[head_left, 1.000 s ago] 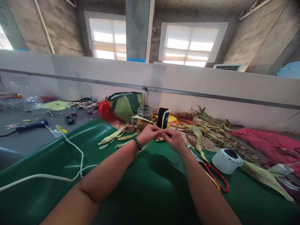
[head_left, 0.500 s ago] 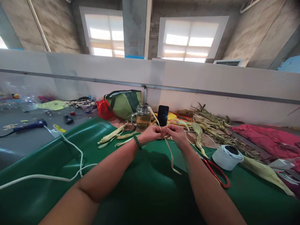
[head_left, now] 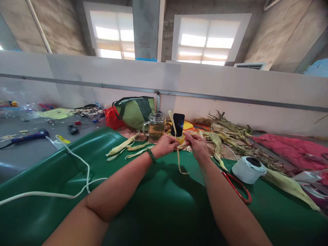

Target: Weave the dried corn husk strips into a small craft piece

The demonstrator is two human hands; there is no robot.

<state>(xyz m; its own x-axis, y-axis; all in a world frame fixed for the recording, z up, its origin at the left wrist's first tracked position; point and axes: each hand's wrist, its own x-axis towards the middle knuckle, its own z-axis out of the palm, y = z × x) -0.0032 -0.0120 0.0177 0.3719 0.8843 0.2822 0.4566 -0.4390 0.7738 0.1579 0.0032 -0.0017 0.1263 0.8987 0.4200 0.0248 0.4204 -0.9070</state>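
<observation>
Nearest, the green mat (head_left: 159, 215) spreads wide, scissors (head_left: 247, 201) over on the right, spool (head_left: 246, 171) just beyond. Up to the hands: the left hand (head_left: 165, 146) has thumb and fingers pinched tight on a pale strip (head_left: 178, 159), one end up, the other dangling above the mat! Right hand (head_left: 198, 146) just beside, fingers drawn together, gripping what, I can't tell. Behind, mug (head_left: 156, 130) and upright phone (head_left: 178, 124); farther back, the bag (head_left: 137, 112).
</observation>
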